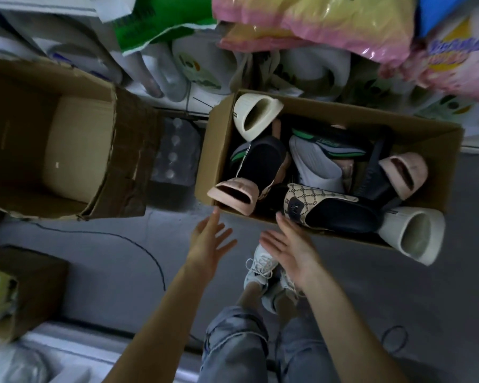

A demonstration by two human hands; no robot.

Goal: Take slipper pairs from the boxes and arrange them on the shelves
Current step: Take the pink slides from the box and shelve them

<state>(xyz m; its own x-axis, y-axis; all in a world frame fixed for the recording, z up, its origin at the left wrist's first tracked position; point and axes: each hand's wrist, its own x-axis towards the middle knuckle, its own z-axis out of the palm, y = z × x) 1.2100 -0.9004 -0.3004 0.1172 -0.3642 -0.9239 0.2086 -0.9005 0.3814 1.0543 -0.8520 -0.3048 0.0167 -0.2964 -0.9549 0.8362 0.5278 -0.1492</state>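
Observation:
A cardboard box (pixel 216 139) on the grey floor holds several loose slippers. A pink slipper (pixel 234 197) leans at its near left corner, and another pink one (pixel 404 172) lies at the right. A patterned beige and black slipper (pixel 324 210) lies along the near wall. Two cream slippers sit at opposite corners, one at the far left (pixel 256 114) and one hanging over the near right (pixel 415 234). My left hand (pixel 209 241) is just short of the pink slipper, fingers straight, holding nothing. My right hand (pixel 291 244) is also spread, just before the patterned slipper.
An empty cardboard box (pixel 75 145) stands to the left, with a pack of bottles (pixel 175 153) between the boxes. Bagged goods (pixel 315 20) pile up behind. A black cable (pixel 139 244) runs across the floor. My white sneakers (pixel 263 269) stand below my hands. A smaller box (pixel 36 286) sits lower left.

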